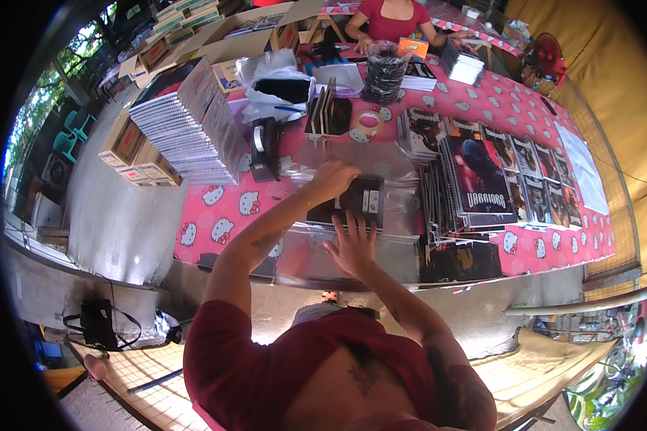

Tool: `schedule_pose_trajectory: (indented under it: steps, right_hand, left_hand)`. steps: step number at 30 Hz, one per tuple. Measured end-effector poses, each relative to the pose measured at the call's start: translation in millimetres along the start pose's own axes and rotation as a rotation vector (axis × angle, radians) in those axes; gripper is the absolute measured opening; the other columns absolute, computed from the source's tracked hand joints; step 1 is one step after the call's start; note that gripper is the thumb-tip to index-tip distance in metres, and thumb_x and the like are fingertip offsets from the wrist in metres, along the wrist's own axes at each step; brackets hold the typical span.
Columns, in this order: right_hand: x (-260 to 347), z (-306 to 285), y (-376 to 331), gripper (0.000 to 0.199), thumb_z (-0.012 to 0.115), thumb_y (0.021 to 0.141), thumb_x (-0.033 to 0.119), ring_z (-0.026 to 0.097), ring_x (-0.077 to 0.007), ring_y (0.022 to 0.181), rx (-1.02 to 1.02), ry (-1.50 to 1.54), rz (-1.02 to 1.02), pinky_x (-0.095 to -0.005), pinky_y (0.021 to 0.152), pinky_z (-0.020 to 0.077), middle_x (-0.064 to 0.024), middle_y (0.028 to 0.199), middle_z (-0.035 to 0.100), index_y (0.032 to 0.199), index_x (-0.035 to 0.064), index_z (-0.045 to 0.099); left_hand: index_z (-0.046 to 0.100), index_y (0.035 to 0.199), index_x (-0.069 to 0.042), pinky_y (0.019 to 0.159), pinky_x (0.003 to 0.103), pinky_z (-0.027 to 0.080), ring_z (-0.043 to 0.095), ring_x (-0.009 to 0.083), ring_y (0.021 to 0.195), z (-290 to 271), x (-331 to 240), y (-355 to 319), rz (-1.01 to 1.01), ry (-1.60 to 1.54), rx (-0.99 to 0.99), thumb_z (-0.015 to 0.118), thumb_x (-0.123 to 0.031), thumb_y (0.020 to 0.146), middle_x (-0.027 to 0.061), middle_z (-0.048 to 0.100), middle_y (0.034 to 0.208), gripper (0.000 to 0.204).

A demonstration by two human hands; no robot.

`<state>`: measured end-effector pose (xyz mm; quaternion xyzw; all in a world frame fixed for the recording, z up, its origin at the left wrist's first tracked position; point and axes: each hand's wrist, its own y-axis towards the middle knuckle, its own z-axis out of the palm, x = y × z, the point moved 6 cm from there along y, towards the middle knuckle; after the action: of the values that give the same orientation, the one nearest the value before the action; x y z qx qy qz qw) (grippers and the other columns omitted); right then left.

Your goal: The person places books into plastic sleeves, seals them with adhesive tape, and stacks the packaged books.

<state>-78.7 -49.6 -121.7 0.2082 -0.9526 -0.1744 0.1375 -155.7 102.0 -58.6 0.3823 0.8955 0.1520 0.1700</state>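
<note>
A dark spiral-bound notebook with a white label lies back cover up before me, among clear plastic sleeves. My left hand is at the notebook's far edge, fingers bent together over the clear film. Whatever they pinch is too fine to make out. Flat on the near, spiral side of the notebook rests my right hand, its fingers spread. Right of it, a stack of spiral notebooks with dark illustrated covers leans over others. A black tape dispenser stands to the left.
A tall stack of plastic-wrapped notebooks stands at the table's left. Beyond my hands are a tape roll, a black-wrapped bundle and a white bag. Across the pink table sits another person. Cardboard boxes stand left.
</note>
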Motion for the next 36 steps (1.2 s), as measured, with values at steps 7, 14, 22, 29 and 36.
schedule_pose_trajectory:
  steps: [7,14,22,29,36]
  right_hand:
    - [-4,29,-4,0.073,0.073,0.079,0.047,0.032,-0.0410,0.141,0.061,-0.047,-0.043,-0.0748,0.103,0.0271,-0.0231,0.144,0.038,0.138,0.0108,0.051]
    - [-9,36,-5,0.065,0.072,0.080,0.044,0.035,-0.0334,0.140,0.054,-0.135,-0.051,-0.0687,0.102,0.0294,-0.0168,0.140,0.048,0.134,0.0114,0.057]
    - [-48,23,5,0.064,0.076,0.078,0.028,0.034,-0.0249,0.140,0.143,0.373,0.069,-0.0572,0.104,0.0234,-0.0113,0.149,0.040,0.136,0.0147,0.051]
    - [-33,-50,32,0.069,0.082,0.069,0.032,0.051,-0.0217,0.119,-0.034,-0.099,-0.222,-0.0520,0.102,0.0304,-0.0062,0.121,0.052,0.129,0.0107,0.054]
    - [-60,-4,21,0.059,0.081,0.066,0.038,0.061,-0.0181,0.097,0.117,-0.195,-0.262,-0.0412,0.093,0.0398,-0.0020,0.105,0.060,0.115,0.0076,0.066]
  left_hand:
    - [0.065,0.108,0.000,0.086,0.042,0.056,0.066,0.0347,0.100,31,-46,-65,-0.265,-0.153,-0.001,0.061,-0.007,0.087,0.0185,0.068,0.109,0.023]
    - [0.067,0.108,0.001,0.089,0.042,0.056,0.066,0.0336,0.105,39,-58,-78,-0.319,-0.120,-0.161,0.061,-0.006,0.087,0.0189,0.069,0.109,0.023]
    - [0.069,0.110,-0.005,0.083,0.044,0.055,0.066,0.0360,0.102,34,-38,-77,-0.479,-0.374,0.015,0.058,-0.011,0.089,0.0194,0.067,0.110,0.025]
    - [0.057,0.122,0.005,0.106,0.044,0.042,0.054,0.0357,0.122,56,-57,-91,-0.152,0.095,-0.055,0.055,-0.013,0.090,0.0193,0.059,0.126,0.037]
    - [0.053,0.135,-0.007,0.109,0.051,0.037,0.041,0.0398,0.136,15,-39,-144,-0.410,0.265,-0.054,0.053,-0.025,0.096,0.0193,0.050,0.142,0.043]
